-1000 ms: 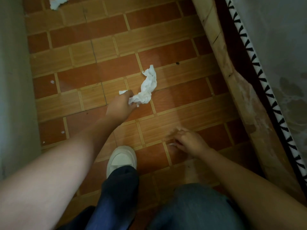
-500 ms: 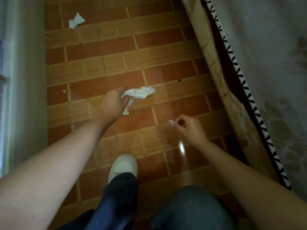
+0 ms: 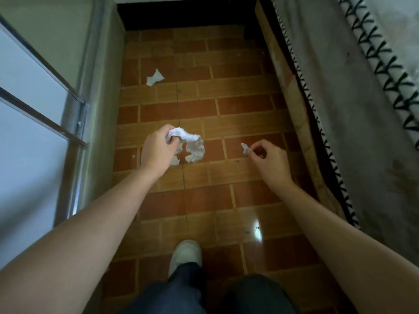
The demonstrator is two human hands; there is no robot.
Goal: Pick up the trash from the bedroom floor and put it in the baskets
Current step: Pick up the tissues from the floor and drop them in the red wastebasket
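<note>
My left hand (image 3: 158, 147) grips a crumpled white tissue (image 3: 192, 146) that hangs off the floor in a torn loop. In the fingertips of my right hand (image 3: 268, 159) is pinched a small white paper scrap (image 3: 245, 148), also lifted above the tiles. Farther ahead, another white paper piece (image 3: 155, 77) lies on the floor near the left wall. A tiny white fleck (image 3: 134, 156) sits on a tile by the left wall. No basket is in view.
The brown tiled floor strip (image 3: 226, 196) runs between a wall with a metal-framed glass door (image 3: 45, 123) on the left and a bed with a grey patterned cover (image 3: 362, 123) on the right. My white shoe (image 3: 186, 254) stands below my hands.
Both hands have risen from the floor with their paper, the tissue lifted off the tiles. The view has pulled back and up, showing more floor ahead and the glass door.
</note>
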